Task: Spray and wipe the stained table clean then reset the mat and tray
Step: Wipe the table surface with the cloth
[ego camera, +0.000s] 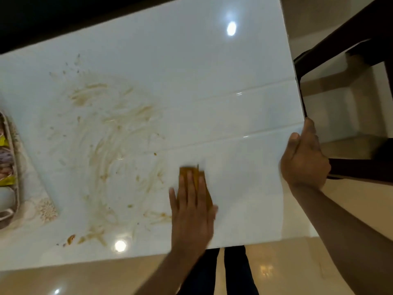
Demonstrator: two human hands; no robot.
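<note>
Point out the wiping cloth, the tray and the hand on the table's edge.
cloth (192, 173): head view, on the orange part showing past the fingertips.
tray (15, 158): head view, on its pale rim at the left edge.
right hand (304, 160): head view, on the back of the hand.

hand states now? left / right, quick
Left hand: open, fingers flat, pressing the orange cloth on the table.
Right hand: fingers curled over the table's right edge, gripping it.
</note>
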